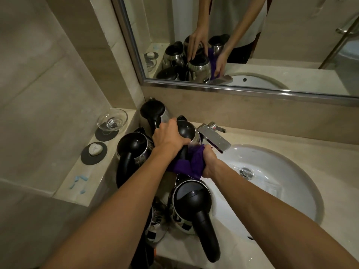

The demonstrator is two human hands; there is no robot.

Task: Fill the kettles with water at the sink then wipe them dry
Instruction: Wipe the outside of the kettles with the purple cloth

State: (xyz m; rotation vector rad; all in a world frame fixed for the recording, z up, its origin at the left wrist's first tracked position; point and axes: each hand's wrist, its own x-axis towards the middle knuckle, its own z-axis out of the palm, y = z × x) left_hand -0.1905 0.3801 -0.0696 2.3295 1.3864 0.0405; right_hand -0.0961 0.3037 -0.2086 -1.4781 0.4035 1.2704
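purple cloth (191,164) against gripped kettle (187,131)

Kettles crowd the counter left of the sink (303,193): a far kettle (152,111) by the wall, a left kettle (134,146), a near kettle (191,202) whose handle juts toward the viewer, and a middle kettle (187,131) among them. The faucet (213,137) overhangs the basin's far-left rim. The basin and the counter to its right offer open passage.

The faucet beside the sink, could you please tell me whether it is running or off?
Off, it seems: no stream falls from the faucet spout into the sink.
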